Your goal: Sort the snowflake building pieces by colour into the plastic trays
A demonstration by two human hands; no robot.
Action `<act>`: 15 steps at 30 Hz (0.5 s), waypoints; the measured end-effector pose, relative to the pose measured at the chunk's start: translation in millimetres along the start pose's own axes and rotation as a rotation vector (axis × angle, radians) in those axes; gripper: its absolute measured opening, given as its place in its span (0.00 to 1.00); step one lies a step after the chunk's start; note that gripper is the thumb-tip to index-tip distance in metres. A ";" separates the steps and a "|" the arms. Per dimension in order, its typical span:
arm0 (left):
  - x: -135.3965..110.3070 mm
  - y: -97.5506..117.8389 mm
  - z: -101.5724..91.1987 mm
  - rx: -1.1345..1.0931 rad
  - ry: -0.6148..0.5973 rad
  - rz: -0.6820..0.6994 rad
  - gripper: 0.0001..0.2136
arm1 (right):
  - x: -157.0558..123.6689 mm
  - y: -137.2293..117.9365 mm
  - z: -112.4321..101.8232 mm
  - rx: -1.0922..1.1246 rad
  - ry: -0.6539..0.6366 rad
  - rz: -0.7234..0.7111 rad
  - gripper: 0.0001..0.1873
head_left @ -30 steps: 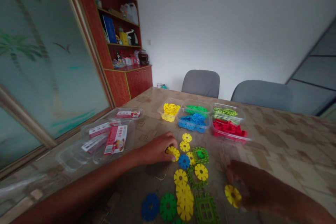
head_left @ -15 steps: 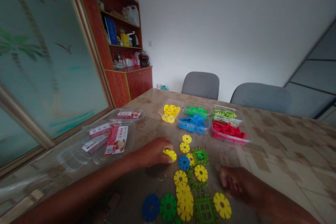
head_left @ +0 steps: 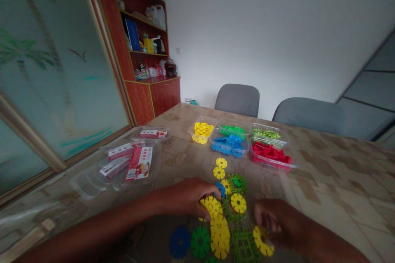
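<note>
My left hand (head_left: 188, 197) is closed on a yellow toothed disc (head_left: 210, 205), held over the flat assembly of plastic discs and square frames (head_left: 226, 222) on the table. My right hand (head_left: 277, 222) pinches another yellow disc (head_left: 261, 241) at the assembly's right edge. The assembly joins yellow discs, a green disc (head_left: 200, 242), a blue disc (head_left: 180, 241) and green square frames (head_left: 243, 246). Two loose yellow discs (head_left: 220, 167) lie just beyond it.
Clear tubs of sorted pieces stand further back: yellow (head_left: 202, 130), blue (head_left: 228, 144), green (head_left: 233, 130), light green (head_left: 266, 133) and red (head_left: 270, 152). Empty clear lids with red labels (head_left: 129, 164) lie at the left. Two grey chairs (head_left: 237, 98) face the far table edge; a wooden cabinet (head_left: 145, 49) stands left.
My left hand carried its yellow disc toward me, onto the assembly's yellow column. My right hand slid left and closed on the yellow disc at the right edge.
</note>
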State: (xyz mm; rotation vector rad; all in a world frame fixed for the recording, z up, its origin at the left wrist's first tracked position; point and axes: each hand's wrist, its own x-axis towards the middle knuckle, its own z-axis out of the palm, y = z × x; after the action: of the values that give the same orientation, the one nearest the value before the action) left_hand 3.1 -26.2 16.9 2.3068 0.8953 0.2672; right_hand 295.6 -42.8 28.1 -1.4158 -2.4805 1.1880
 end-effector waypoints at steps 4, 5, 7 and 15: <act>-0.3 2.9 -2.2 0.020 -0.021 0.009 0.18 | -4.3 -3.6 -4.2 0.033 -0.046 -0.027 0.16; -0.4 3.3 -2.7 0.031 -0.027 0.002 0.18 | -6.0 -5.6 -4.9 0.021 -0.045 -0.017 0.16; -0.7 3.5 -2.7 0.055 -0.029 -0.023 0.18 | -8.6 -9.5 -5.0 -0.012 -0.030 0.016 0.15; -1.6 1.8 -3.7 -0.006 0.061 -0.110 0.16 | 13.0 -7.6 0.5 0.056 0.010 -0.124 0.14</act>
State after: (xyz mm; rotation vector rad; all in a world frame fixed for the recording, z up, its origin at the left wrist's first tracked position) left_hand 1.4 -26.4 20.9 2.2456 1.0469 0.2940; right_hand 282.4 -35.5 28.5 -1.2310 -2.4671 1.2129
